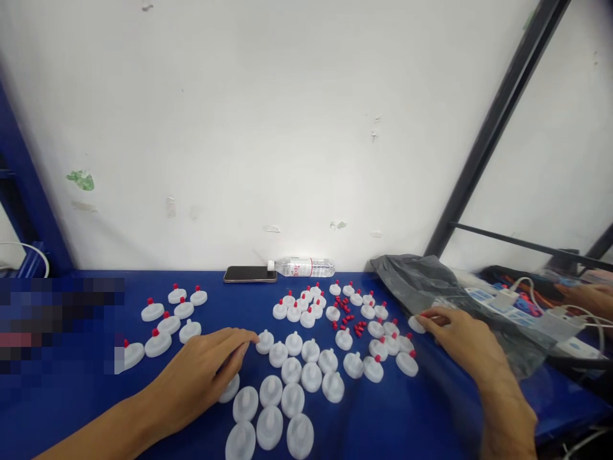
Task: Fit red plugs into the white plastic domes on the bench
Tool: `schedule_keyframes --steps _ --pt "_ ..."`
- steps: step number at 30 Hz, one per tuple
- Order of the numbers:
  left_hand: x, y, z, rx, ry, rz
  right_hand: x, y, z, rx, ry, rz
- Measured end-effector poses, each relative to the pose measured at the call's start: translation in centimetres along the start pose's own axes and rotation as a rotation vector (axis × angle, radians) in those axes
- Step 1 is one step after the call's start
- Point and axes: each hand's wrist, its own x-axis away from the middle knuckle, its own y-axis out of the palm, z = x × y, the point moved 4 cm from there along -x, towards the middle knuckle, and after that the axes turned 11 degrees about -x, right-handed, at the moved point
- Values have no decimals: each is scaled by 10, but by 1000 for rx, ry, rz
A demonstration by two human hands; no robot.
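Observation:
My left hand (205, 364) reaches over the blue table with its fingers stretched out. Its index fingertip touches or nearly touches a white spouted lid (265, 342) that has no red tip. At the right, my right hand (460, 335) pinches another white lid (416, 324) by its edge, beside a dark plastic bag (416, 281). Many bare-spouted lids (292, 370) stand in the middle, between my hands. Loose red tips (345, 310) lie in a small pile. Around them are white lids with red tips fitted (378, 348). One bare lid (230, 388) is partly hidden behind my left hand.
More red-tipped lids (158, 343) stand at the left. A phone (249, 275) and a clear bottle on its side (304, 267) lie against the wall. Chargers and white cables (565, 319) crowd the right, where another person's hand (589, 300) shows. Part of the left is pixelated.

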Motion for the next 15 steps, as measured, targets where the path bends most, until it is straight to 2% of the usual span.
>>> schedule_keyframes --steps 5,8,10,12,15 --pt "0 4 -7 40 -53 -26 -12 20 7 -30 -81 -89" --pt "1 7 -8 26 -70 -169 -4 16 -3 -41 -118 -64" --pt "1 8 -8 35 -74 -230 8 7 -18 -60 -139 33" --pt "1 8 -7 49 -64 -244 22 1 -39 -130 -211 115" --pt "0 9 -6 41 -49 -281 41 9 -76 -245 -387 61"
